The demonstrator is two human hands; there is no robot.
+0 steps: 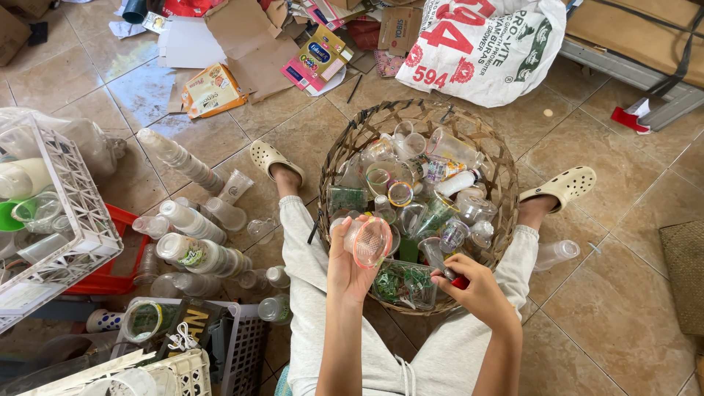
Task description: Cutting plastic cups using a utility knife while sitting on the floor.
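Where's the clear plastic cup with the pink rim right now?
In the head view, the pink-rimmed cup is held up in the left hand, over the near-left edge of the woven basket between the knees.

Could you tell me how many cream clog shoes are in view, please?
2. One cream clog is on the tiled floor left of the wicker basket; the other clog lies right of the basket. Both are on the person's feet.

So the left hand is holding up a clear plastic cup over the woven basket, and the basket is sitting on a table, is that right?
Not quite. The left hand does hold a clear plastic cup over the woven basket, but the basket sits on the tiled floor between the person's feet, not on a table. The head view shows it.
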